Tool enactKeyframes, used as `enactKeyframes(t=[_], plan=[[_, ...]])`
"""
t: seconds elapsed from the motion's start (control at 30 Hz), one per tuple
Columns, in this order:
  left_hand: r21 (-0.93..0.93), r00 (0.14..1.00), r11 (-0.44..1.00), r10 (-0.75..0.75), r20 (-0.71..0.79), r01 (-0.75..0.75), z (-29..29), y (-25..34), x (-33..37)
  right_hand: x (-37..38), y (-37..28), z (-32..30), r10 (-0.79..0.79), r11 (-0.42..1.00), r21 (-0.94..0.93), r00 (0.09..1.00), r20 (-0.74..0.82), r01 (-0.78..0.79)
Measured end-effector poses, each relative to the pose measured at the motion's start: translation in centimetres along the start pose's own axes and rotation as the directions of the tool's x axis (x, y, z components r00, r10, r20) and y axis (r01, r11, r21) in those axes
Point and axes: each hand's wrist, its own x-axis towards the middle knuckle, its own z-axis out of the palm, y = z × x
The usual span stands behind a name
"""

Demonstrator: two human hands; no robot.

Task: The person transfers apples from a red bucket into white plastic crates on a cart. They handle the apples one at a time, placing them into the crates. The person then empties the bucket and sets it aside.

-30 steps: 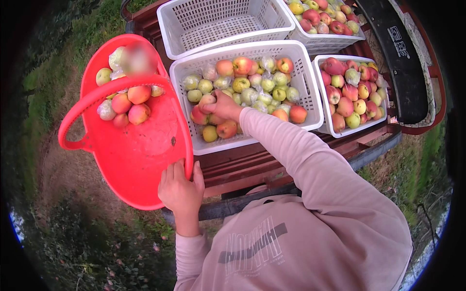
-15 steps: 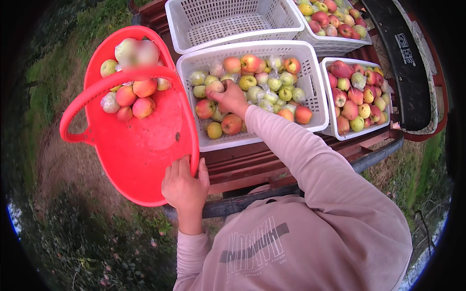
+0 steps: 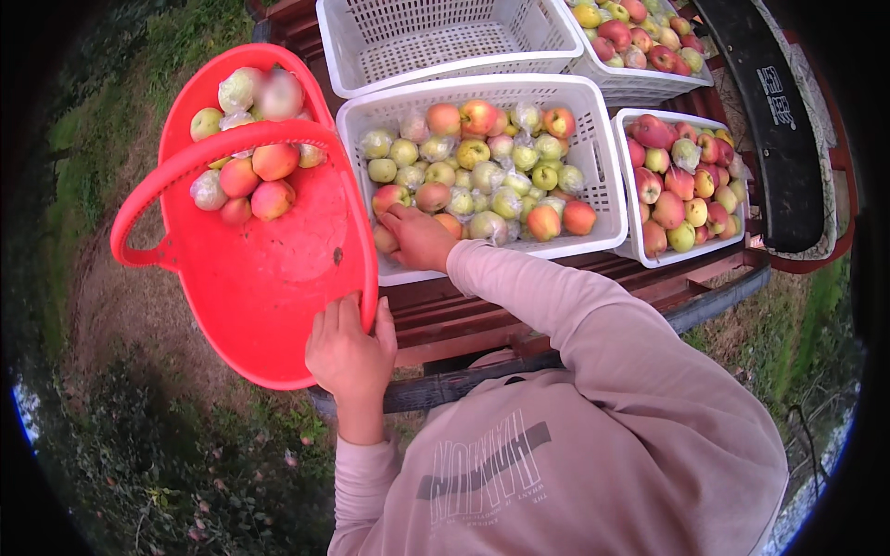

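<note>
My left hand (image 3: 350,350) is closed over the near right rim of a red plastic basket (image 3: 269,315). Inside its far end lie several apples (image 3: 273,199), red-yellow ones and greenish ones, some in clear plastic wrap. My right hand (image 3: 419,241) reaches into the near left corner of a white crate (image 3: 607,185). Its fingers are closed round a pinkish apple (image 3: 384,239), partly hidden by the hand and close to the crate's left wall. Many red-yellow and green apples (image 3: 487,176) cover the crate bottom, several of them wrapped in plastic.
Another white crate (image 3: 445,67), seemingly without fruit, stands beyond. Two more white crates hold apples: one at the right (image 3: 732,199), one at the far right (image 3: 603,82). The crates rest on a dark red slatted bed (image 3: 464,326). Grass and leafy branches (image 3: 195,463) lie left.
My right hand has moved nearer and slightly left within the crate, from the middle-left apples to the near left corner. My left hand keeps its hold on the basket rim.
</note>
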Motion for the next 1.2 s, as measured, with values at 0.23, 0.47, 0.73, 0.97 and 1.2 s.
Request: enactKeyframes(t=[0.23, 0.47, 0.73, 0.97, 1.2], plan=[[-0.044, 1.000, 0.999, 0.004, -0.017, -0.004, 0.3, -0.4, -0.4, -1.2, 0.0, -5.9, -0.005, 1.000, 0.010, 0.990, -0.141, 0.006], [-0.105, 0.999, 0.995, -0.006, -0.044, 0.001, 0.0, -0.7, -0.3, 0.5, -13.5, -18.1, -0.233, 0.945, 0.126, 0.892, -0.387, 0.302], [-0.193, 1.000, 0.981, -0.010, -0.005, 0.009, -0.5, -0.9, -0.4, 14.8, -16.9, -10.4, -0.291, 0.880, -0.393, 0.957, 0.000, 0.268], [-0.478, 0.992, 0.878, 0.052, 0.116, 0.010, -3.4, -4.2, 1.6, 22.4, -17.8, -10.0, -0.061, 0.915, -0.391, 0.925, -0.375, -0.098], [-0.370, 0.954, 0.928, -0.145, -0.262, 0.040, 0.5, -10.7, 17.6, 22.8, -17.6, -10.2, 0.071, 0.938, -0.301, 0.946, -0.315, -0.170]])
